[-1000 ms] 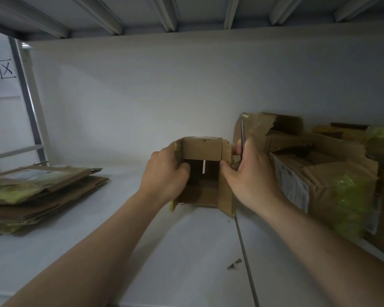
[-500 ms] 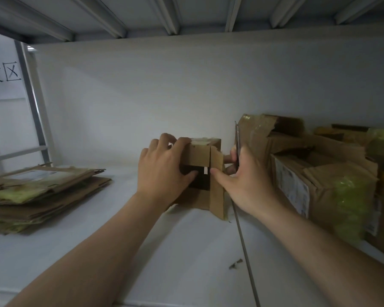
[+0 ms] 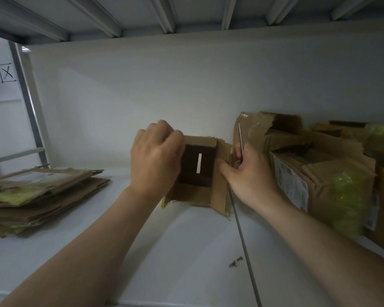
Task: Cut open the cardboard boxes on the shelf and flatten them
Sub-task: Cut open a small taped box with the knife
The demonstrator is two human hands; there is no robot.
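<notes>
A small brown cardboard box stands on the white shelf with its open end facing me; a bright slit shows in its far wall. My left hand grips the box's upper left edge, fingers curled over it. My right hand holds the box's right flap with the thumb while its fingers grip a thin metal blade that points upward.
A stack of flattened cardboard lies at the left of the shelf. Several unflattened boxes with yellow-green tape crowd the right side. A small cardboard scrap lies near the shelf seam. Ribbed shelf underside overhead.
My left hand has slid from the box's front to its top left edge, uncovering the opening. The flaps have swung outward and the right flap now lies against my right hand.
</notes>
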